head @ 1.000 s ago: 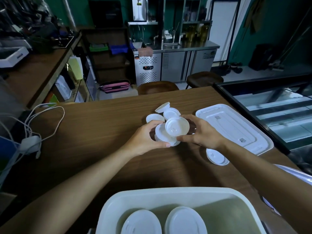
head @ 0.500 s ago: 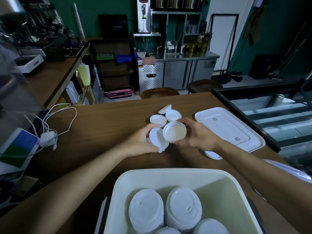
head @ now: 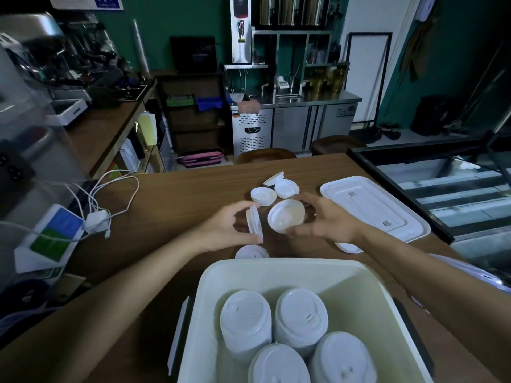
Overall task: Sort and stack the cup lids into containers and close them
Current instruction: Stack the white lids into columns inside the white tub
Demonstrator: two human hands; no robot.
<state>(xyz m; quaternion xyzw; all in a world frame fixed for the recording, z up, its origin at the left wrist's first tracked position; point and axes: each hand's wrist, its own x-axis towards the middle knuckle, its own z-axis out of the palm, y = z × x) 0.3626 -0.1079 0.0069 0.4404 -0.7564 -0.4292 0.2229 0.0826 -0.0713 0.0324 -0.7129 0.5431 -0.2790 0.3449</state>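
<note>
At centre frame, the left hand [head: 226,228] is pinching an on-edge lid [head: 255,223] while the right hand [head: 329,221] is cupping an upturned lid stack [head: 286,219] above the worktop [head: 179,200]. Stacked lids are sitting in the container [head: 276,272] at the bottom.

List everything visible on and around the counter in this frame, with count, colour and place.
container: one, cream, nearest edge
lid stacks: four, white, inside container
container lid: one, white, right of loose lids
loose lids: at least five, white, on table, partly hidden
table: one, brown wood
charger and cable: white, far left
left hand: holds a lid on edge
right hand: holds an upturned lid
</note>
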